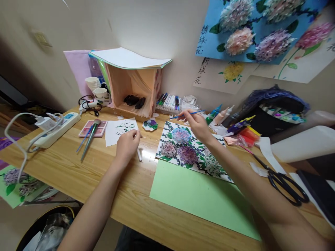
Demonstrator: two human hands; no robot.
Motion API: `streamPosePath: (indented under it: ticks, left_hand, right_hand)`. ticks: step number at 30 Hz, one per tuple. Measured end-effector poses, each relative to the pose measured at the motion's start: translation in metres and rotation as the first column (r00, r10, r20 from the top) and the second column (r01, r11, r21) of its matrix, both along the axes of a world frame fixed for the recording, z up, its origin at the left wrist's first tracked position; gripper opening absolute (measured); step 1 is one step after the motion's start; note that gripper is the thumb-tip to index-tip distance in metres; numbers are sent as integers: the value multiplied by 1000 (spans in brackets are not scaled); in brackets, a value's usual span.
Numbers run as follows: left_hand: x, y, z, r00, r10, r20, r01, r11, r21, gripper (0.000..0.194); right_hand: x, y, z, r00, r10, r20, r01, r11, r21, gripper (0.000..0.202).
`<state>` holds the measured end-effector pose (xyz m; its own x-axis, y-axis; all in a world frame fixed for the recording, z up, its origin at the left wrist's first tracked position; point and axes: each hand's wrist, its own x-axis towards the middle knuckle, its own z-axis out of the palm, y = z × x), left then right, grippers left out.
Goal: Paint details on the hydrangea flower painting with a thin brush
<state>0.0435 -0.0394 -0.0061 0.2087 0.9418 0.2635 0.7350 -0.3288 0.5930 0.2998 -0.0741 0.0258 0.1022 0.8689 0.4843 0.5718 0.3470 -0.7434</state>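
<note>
My right hand [195, 123] pinches a thin blue paintbrush [197, 112], its tip pointing left, just above the top edge of a flower painting [187, 155]. Blue, pink, purple and pale green blossoms with dark stems cover that painting, which lies partly over a green sheet [199, 198]. Closed fingers of my left hand [127, 144] rest by a white paper [111, 136] spotted with dark paint. A white pen-like stick [139, 155] shows beside those fingers; whether they hold it is hidden. Between the hands sits a small palette [150, 124] with green and purple paint.
Two brushes [90, 139] lie across a pink paint box [103, 129] at left, near a power strip [59, 129]. A peach-coloured box [132, 83], markers [170, 101] and paint bottles [214, 115] line the back. Scissors [285, 188] lie at right.
</note>
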Motion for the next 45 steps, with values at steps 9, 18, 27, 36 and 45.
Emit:
streamPosePath:
  ticks: [9, 18, 27, 36, 45]
  left_hand:
    - [72, -87, -24, 703, -686, -187, 614, 451, 648, 22]
    - [134, -116, -42, 519, -745, -419, 807, 264, 529, 20]
    - [135, -109, -41, 548, -742, -386, 804, 339, 488, 22]
    - [135, -106, -42, 557, -731, -395, 802, 350, 485, 21]
    - [135, -106, -42, 550, -746, -376, 801, 342, 491, 20]
  right_hand:
    - [95, -131, -12, 990, -134, -40, 134, 991, -14, 18]
    - [94, -150, -47, 996, -64, -61, 59, 995, -76, 24]
    - [94, -149, -50, 999, -14, 50, 22, 987, -156, 25]
    - [92, -148, -51, 990, -27, 137, 48, 987, -155, 22]
    - [91, -149, -41, 953, -31, 302, 61, 994, -90, 20]
